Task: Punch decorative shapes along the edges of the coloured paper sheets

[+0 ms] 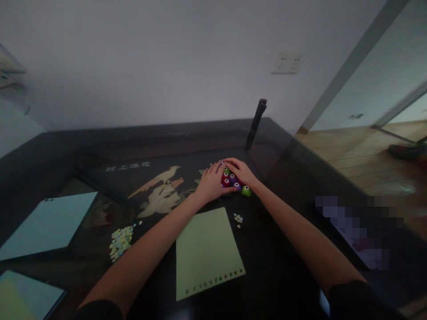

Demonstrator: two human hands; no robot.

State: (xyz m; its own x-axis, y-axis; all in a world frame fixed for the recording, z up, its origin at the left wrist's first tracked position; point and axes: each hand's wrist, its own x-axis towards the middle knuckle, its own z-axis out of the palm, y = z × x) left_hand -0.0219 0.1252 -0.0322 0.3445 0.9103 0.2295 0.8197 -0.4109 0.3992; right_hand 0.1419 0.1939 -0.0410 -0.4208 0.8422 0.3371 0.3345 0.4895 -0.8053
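Note:
A cluster of small red, purple and green pieces [226, 181], each with a white eye-like spot, lies on the dark table under my hands. My left hand [213, 183] rests along its left side, fingers stretched forward and thumb reaching across the near edge. From the right, my right hand [242, 172] curves around the far side with its fingers extended towards the left hand. Both hands touch the cluster and hide part of it. One green piece [246, 191] shows at the near right, beside my right wrist. Just nearer to me lies a pale, lined sheet of paper [207, 253].
Left of my forearm is a heap of small pale paper-like bits [121, 242]; a smaller group [238, 218] lies right of the sheet. Bluish sheets [50, 222] lie at left. A dark upright object [256, 123] stands at the back, before the wall. A blurred-out item [350, 235] lies right.

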